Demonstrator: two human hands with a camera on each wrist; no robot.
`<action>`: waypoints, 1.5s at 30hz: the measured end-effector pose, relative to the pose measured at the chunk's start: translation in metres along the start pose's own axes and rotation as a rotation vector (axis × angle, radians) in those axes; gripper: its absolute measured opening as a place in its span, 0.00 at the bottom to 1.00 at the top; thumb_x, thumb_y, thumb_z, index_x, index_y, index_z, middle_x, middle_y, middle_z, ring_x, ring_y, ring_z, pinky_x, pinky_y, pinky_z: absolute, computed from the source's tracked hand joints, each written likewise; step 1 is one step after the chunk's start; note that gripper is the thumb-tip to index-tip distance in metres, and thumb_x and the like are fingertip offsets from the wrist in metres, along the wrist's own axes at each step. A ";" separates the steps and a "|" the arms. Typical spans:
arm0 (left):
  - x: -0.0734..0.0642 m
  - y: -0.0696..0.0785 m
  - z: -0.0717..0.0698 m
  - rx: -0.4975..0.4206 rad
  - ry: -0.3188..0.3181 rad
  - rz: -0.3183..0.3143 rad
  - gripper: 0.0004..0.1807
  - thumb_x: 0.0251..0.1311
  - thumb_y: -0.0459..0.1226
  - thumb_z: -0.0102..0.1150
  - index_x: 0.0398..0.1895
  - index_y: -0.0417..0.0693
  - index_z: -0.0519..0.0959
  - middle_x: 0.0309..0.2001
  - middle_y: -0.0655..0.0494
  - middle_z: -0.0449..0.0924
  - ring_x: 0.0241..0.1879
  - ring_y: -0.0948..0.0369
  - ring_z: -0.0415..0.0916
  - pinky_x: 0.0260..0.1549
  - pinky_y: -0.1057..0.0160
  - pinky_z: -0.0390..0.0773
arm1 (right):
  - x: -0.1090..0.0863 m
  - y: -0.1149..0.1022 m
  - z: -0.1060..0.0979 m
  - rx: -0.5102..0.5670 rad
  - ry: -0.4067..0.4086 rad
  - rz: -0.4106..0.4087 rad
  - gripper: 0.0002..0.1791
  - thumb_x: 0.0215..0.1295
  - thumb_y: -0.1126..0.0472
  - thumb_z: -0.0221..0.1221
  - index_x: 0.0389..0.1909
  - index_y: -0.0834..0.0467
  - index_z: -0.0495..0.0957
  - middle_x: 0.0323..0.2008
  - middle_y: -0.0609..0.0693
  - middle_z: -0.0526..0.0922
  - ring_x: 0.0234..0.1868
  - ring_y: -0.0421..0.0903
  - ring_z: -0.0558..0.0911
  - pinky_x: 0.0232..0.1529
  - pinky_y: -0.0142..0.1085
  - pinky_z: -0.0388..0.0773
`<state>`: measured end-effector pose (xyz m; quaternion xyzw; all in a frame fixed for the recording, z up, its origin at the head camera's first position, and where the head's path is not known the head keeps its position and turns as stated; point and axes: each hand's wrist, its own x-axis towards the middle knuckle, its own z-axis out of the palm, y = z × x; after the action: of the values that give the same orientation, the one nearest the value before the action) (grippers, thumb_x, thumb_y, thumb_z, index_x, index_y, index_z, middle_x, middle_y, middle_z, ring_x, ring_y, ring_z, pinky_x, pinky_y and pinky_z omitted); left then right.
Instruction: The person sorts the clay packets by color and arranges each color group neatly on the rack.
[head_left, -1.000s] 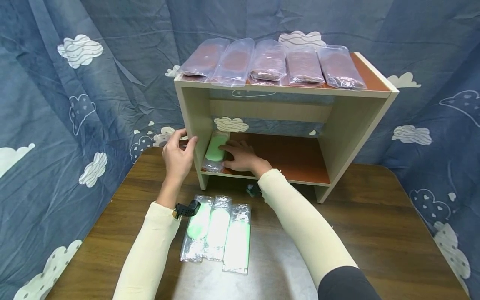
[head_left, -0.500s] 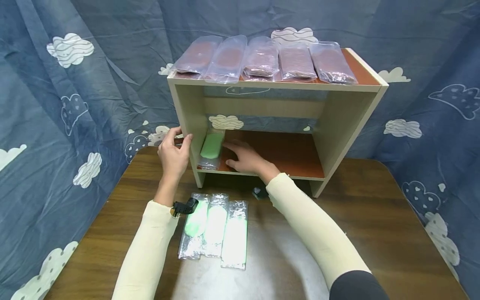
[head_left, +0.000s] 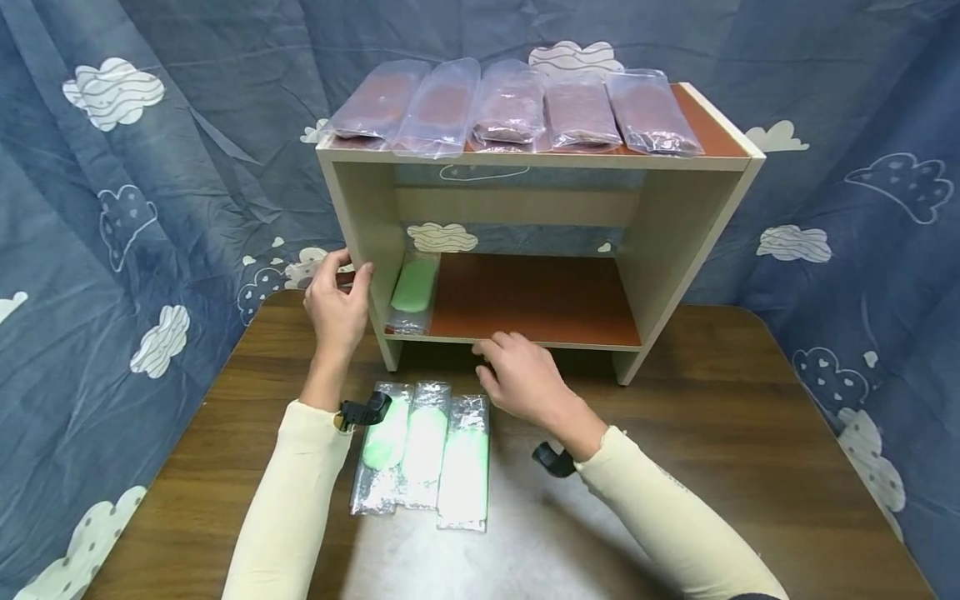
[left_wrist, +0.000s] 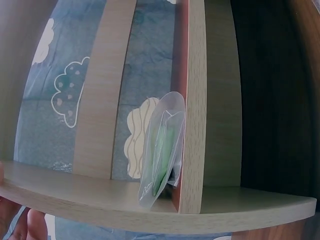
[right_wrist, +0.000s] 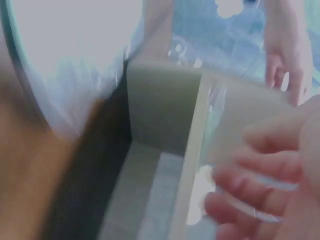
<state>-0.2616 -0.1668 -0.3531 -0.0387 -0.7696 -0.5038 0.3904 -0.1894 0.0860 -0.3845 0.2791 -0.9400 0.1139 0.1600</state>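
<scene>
Gripping the shelf unit [head_left: 667, 233] with left hand [head_left: 337, 308], thumb inside the left panel, fingers outside, so narrow around panel thickness. Got nothing in right hand [head_left: 521, 375]: fingers loosely bent, moderate gap to thumb. Can't tell whether touching the lower board [head_left: 532, 292] just past those fingertips.

Got one green-insert clear sleeve [head_left: 414, 287] flat on that board, just right of left-hand grip, beyond and left of right hand. Got three green-insert sleeves [head_left: 425, 442] on table [head_left: 675, 417], side by side, nearer the body than right hand and to its left. Also got five red-brown packets [head_left: 438, 108] up top, above both hands.

Handling, judging by looks: probably light, film slick, limp at clear ends, likely firmer over green part. Would pinch across both long edges at green part; avoid lifting by clear end, likely to fold or slip.
</scene>
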 end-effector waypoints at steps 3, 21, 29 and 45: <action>-0.002 -0.001 -0.002 0.002 0.016 -0.022 0.15 0.59 0.37 0.66 0.47 0.40 0.82 0.47 0.45 0.86 0.40 0.48 0.87 0.32 0.86 0.71 | -0.023 -0.006 0.008 0.057 -0.091 0.099 0.07 0.62 0.59 0.60 0.38 0.54 0.84 0.31 0.46 0.84 0.28 0.44 0.80 0.23 0.40 0.77; -0.001 -0.002 -0.006 0.018 0.071 -0.072 0.16 0.60 0.39 0.65 0.48 0.42 0.82 0.48 0.47 0.86 0.39 0.48 0.87 0.37 0.75 0.74 | -0.056 -0.043 0.075 0.317 -0.315 0.570 0.18 0.55 0.47 0.66 0.19 0.55 0.75 0.23 0.48 0.77 0.26 0.46 0.74 0.26 0.41 0.72; -0.001 -0.001 -0.003 0.006 0.081 -0.059 0.15 0.60 0.39 0.65 0.48 0.41 0.82 0.48 0.46 0.86 0.39 0.48 0.86 0.39 0.73 0.75 | -0.052 -0.040 0.076 0.547 -0.280 0.689 0.20 0.52 0.57 0.68 0.43 0.63 0.78 0.28 0.50 0.82 0.33 0.46 0.79 0.36 0.40 0.77; -0.003 0.003 0.006 -0.032 0.051 -0.071 0.15 0.60 0.38 0.66 0.48 0.42 0.83 0.48 0.49 0.87 0.31 0.88 0.71 0.33 0.82 0.73 | -0.068 -0.014 0.070 1.099 -0.243 0.778 0.10 0.56 0.68 0.63 0.31 0.60 0.69 0.20 0.43 0.65 0.24 0.39 0.69 0.27 0.32 0.73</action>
<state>-0.2615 -0.1598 -0.3537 -0.0047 -0.7521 -0.5305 0.3910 -0.1444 0.0863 -0.4721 -0.0276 -0.7888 0.5917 -0.1643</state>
